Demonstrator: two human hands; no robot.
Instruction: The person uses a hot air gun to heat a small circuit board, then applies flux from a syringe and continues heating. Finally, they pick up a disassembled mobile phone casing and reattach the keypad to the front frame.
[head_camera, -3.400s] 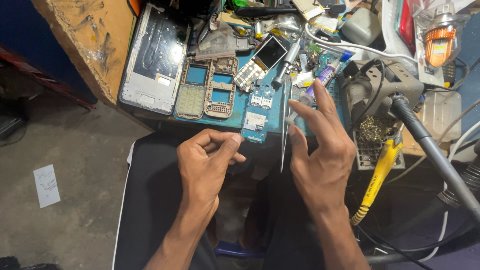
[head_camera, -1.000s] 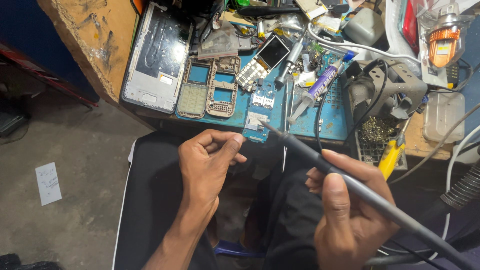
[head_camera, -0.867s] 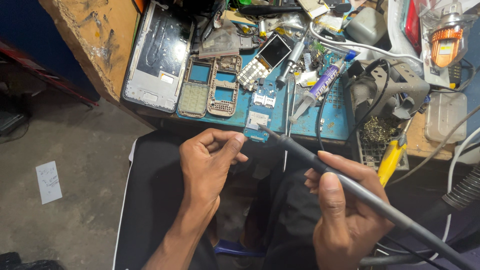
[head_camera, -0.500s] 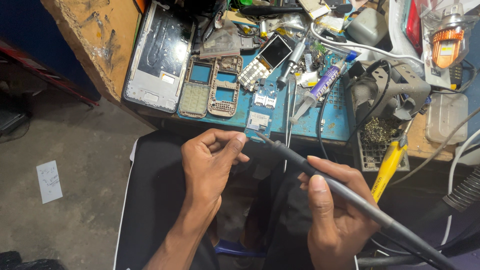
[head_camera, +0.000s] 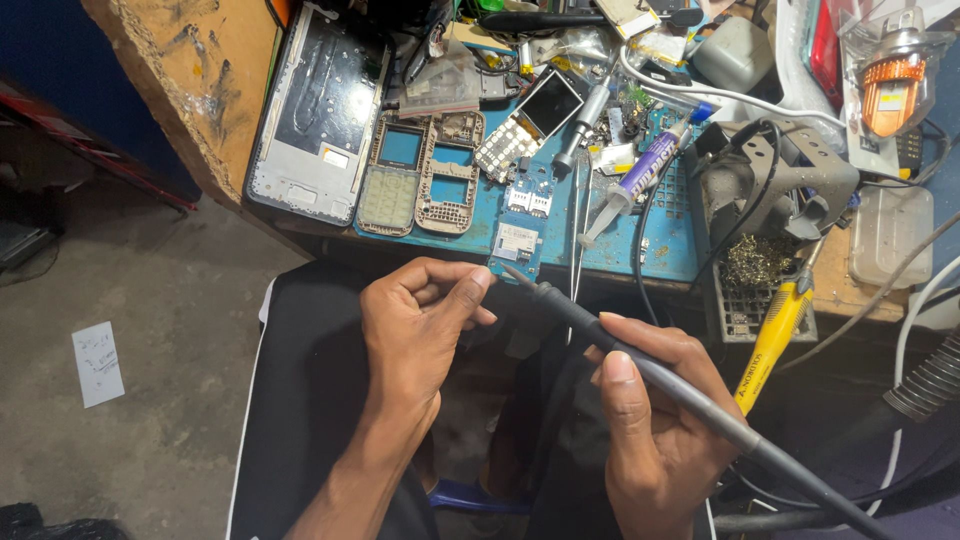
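Two hands work below the counter: right hand grips a soldering iron, left hand pinches something unseen at its tip. A slip could burn fingertips.

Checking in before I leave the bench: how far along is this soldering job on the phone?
Done: the phone is stripped, its keypad frames and circuit board lying on the blue mat. In hand: the right hand holds the soldering iron, tip by the left hand's pinched fingertips. Left: apparently the joint itself and reassembly.
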